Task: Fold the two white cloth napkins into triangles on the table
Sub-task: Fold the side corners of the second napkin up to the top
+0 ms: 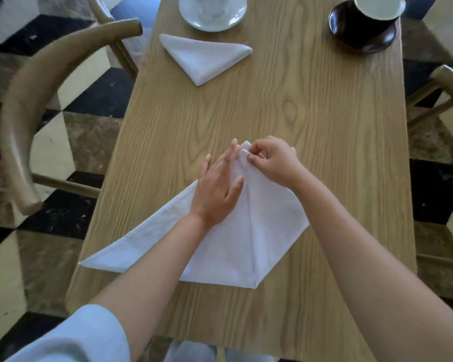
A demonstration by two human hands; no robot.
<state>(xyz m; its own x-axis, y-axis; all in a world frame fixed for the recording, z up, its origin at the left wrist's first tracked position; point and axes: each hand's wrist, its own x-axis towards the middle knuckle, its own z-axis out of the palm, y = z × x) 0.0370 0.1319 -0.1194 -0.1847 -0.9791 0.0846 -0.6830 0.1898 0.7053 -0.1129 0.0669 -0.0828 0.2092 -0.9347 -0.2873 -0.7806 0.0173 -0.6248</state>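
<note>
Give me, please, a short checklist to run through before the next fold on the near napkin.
1. Left hand lies flat on the near napkin, pinning it: ok.
2. Right hand pinches the top corner of the napkin: ok.
3. Corners line up at the tip: cannot tell, the fingers hide them.
4. Napkin fully on the table: not ok, its left point reaches the table's edge.
5. Far napkin already a triangle and apart from the work: ok.
6. Saucer and dark cup stand away from the fold: ok.
</note>
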